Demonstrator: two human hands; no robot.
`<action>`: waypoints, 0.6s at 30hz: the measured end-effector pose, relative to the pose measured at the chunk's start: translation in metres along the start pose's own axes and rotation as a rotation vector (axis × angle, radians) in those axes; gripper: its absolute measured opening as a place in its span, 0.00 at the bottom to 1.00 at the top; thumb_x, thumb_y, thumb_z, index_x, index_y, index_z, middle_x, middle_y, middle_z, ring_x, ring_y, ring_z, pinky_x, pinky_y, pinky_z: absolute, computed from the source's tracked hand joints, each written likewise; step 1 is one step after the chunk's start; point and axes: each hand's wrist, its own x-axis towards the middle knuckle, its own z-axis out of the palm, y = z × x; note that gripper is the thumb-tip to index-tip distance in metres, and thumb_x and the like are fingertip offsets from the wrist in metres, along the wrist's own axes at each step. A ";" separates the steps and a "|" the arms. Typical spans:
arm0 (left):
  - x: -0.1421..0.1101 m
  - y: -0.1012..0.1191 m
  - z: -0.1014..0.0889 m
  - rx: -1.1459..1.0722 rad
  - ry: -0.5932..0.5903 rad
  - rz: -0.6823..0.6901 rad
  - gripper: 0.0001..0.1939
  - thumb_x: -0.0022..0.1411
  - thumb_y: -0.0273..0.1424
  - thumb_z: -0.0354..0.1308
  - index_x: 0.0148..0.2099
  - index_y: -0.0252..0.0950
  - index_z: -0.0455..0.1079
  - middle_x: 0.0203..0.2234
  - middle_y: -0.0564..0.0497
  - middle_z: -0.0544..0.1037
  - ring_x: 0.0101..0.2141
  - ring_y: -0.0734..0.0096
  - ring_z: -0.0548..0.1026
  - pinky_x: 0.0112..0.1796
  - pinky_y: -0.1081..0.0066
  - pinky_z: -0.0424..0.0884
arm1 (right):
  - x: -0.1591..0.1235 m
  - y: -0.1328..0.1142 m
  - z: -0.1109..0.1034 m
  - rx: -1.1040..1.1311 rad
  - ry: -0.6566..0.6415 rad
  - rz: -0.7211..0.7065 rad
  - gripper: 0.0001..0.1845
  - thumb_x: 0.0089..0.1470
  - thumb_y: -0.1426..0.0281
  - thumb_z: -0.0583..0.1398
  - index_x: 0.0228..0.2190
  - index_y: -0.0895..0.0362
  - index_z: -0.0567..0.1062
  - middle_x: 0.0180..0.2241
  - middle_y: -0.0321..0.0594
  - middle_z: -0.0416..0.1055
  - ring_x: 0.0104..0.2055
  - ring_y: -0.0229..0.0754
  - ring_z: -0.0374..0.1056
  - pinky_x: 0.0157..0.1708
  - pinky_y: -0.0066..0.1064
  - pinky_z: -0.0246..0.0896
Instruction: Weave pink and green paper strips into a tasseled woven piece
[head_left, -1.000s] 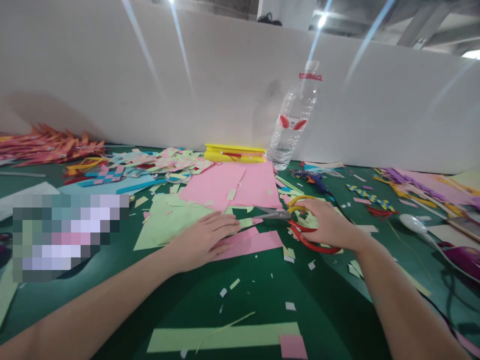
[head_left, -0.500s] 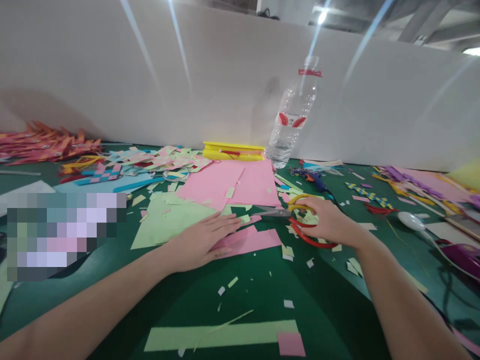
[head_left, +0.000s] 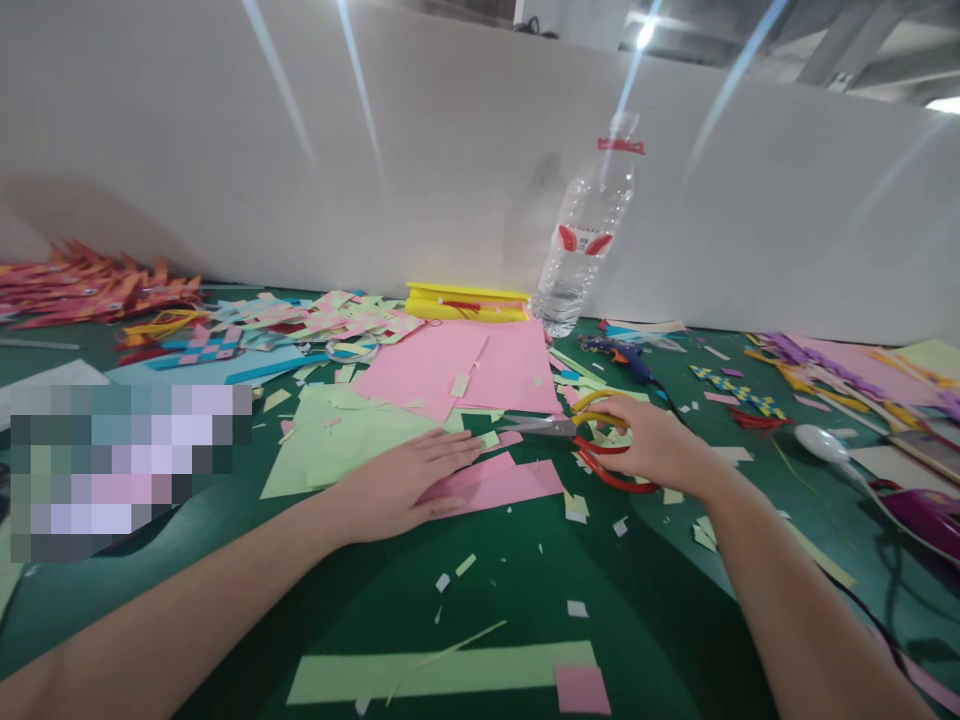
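My left hand (head_left: 409, 480) lies flat on the table, fingers stretched out over the left end of a pink paper strip (head_left: 517, 487) and the edge of a green paper sheet (head_left: 330, 440). In my right hand (head_left: 652, 440) is a pair of scissors (head_left: 559, 426) with one yellow and one red handle loop. Its blades point left, close to my left fingertips and a small green paper piece (head_left: 489, 440). Behind the scissors lies a large pink paper sheet (head_left: 480, 365). Nearer to me rest a long green strip (head_left: 450, 668) and a pink square (head_left: 583, 690).
A tilted plastic bottle (head_left: 581, 240) leans by the white partition, beside a yellow folded tray (head_left: 465, 303). Paper scraps (head_left: 322, 325) and red-orange folded pieces (head_left: 105, 285) are heaped at the back left. A glue gun (head_left: 630, 355) and a purple device (head_left: 919, 515) lie right.
My right hand has shifted slightly left with the scissors. My left hand stays in place on the paper.
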 end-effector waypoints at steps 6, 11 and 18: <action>0.000 0.004 -0.002 -0.010 -0.033 -0.034 0.28 0.69 0.46 0.46 0.66 0.41 0.54 0.64 0.50 0.58 0.64 0.63 0.54 0.63 0.59 0.50 | 0.000 -0.004 -0.001 -0.015 -0.030 -0.034 0.21 0.46 0.61 0.62 0.44 0.51 0.75 0.49 0.42 0.73 0.49 0.51 0.70 0.48 0.43 0.66; 0.001 0.005 -0.004 -0.027 -0.012 -0.017 0.27 0.69 0.46 0.47 0.66 0.42 0.55 0.63 0.51 0.59 0.63 0.63 0.55 0.63 0.60 0.51 | 0.003 -0.011 0.001 0.014 -0.054 -0.118 0.19 0.47 0.65 0.62 0.44 0.50 0.76 0.48 0.40 0.74 0.52 0.50 0.67 0.52 0.45 0.62; 0.001 0.003 -0.002 -0.024 0.008 -0.003 0.27 0.68 0.45 0.48 0.65 0.42 0.55 0.63 0.51 0.60 0.63 0.64 0.56 0.63 0.61 0.51 | 0.004 -0.008 0.002 0.010 -0.080 -0.119 0.19 0.48 0.65 0.62 0.45 0.49 0.76 0.50 0.39 0.73 0.54 0.50 0.66 0.53 0.46 0.60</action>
